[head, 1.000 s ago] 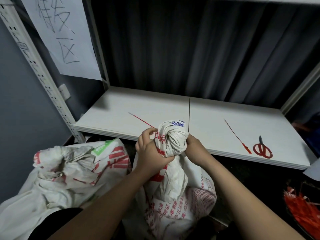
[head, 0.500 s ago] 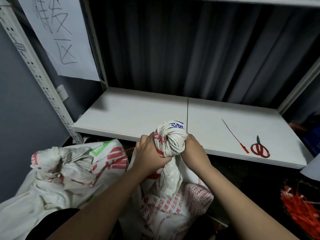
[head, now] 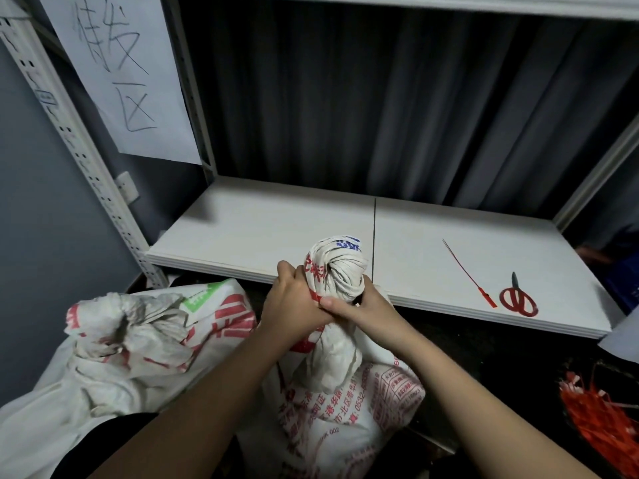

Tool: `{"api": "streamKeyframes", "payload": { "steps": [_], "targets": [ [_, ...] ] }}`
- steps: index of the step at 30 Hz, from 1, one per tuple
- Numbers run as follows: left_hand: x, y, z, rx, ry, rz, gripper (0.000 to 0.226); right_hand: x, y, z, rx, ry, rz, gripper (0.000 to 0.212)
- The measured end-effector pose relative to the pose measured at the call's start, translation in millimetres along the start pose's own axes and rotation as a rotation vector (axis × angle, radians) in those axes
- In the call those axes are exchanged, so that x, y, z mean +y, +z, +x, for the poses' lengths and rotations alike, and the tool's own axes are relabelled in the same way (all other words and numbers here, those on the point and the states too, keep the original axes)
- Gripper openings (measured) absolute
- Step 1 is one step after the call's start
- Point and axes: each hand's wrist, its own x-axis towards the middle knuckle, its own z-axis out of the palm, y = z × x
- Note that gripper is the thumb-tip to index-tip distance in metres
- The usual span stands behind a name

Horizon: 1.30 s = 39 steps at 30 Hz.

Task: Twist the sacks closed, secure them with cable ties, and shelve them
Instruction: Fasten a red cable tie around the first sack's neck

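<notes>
Both hands — left hand [head: 294, 305], right hand [head: 366, 311] — grip twisted neck of printed sack [head: 335, 274]; tie not visible there. Second sack [head: 131, 337] untied, shelf [head: 269, 233] holds no sacks.

our left hand [head: 294, 302] and right hand [head: 366, 307] both curled tight around the sack neck [head: 333, 276], thumbs touching, forearms converging

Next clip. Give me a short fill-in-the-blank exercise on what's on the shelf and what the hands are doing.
1. Both the left hand and the right hand have a grip on the twisted neck of the ____.
2. On the shelf, the scissors have ____ handles.
3. The loose cable tie lies just ____ of the scissors.

Missing words: sack; red; left
</notes>
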Motion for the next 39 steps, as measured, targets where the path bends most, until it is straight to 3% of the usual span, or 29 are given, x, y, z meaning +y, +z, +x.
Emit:
{"api": "streamKeyframes", "payload": {
  "steps": [2, 4, 5, 7, 11, 15, 19, 21, 24, 26, 29, 32, 35, 39],
  "targets": [
    [-3.2, -7.1, 3.9, -0.155, 0.031, -0.036, 0.076, 5.7, 6.1, 0.7, 0.079, -0.019, 0.016, 0.085],
    [-5.2, -22.4, 2.7, -0.311, -0.015, -0.202, 0.052, 3.5, 7.7, 1.7, 0.122, -0.024, -0.011, 0.075],
    [-3.7, -30.5, 0.0, -0.351, -0.055, -0.327, 0.039, 0.8, 7.5, 1.3, 0.133, -0.022, -0.018, 0.068],
    [-2.4, -32.3, -1.9, -0.282, -0.111, -0.462, 0.027, -0.7, 8.7, 3.5, 0.144, -0.019, -0.041, 0.056],
    [5.0, -14.4, -10.1, -0.085, -0.089, -0.126, 0.051, 0.6, 23.1, 5.5, 0.230, 0.025, -0.010, 0.055],
    [3.8, -6.1, -22.3, 0.111, 0.051, 0.240, 0.060, -0.7, 24.4, 7.6, 0.249, 0.038, -0.003, 0.052],
    [5.3, 0.2, -29.1, 0.277, 0.122, 0.277, 0.060, -5.7, 21.8, 8.0, 0.312, 0.044, 0.060, 0.045],
    [5.4, 0.2, -29.7, 0.276, 0.103, 0.289, 0.061, -7.0, 20.4, 8.5, 0.260, 0.057, 0.164, 0.053],
    [7.9, -2.0, -30.7, 0.150, 0.011, 0.364, 0.064, -8.8, 24.3, 7.7, 0.082, 0.099, 0.288, 0.063],
    [8.5, -1.4, -32.0, 0.094, 0.017, 0.364, 0.066, -6.1, 31.0, 9.6, 0.104, 0.075, 0.255, 0.074],
    [10.0, -5.5, -32.6, -0.002, 0.057, 0.176, 0.076, 1.3, 33.9, 15.8, 0.247, 0.049, 0.156, 0.094],
    [6.3, -15.5, -21.3, -0.091, -0.046, -0.254, 0.053, 6.9, 27.6, 21.9, 0.281, 0.019, 0.082, 0.088],
    [-0.8, -23.0, -15.4, 0.093, -0.134, -0.625, 0.031, 6.2, 24.9, 21.9, 0.263, -0.004, 0.018, 0.070],
    [-17.7, -31.5, -12.4, 0.119, -0.289, -0.743, 0.019, 9.8, 20.6, 25.2, 0.241, -0.001, 0.001, 0.058]
  ]
}}
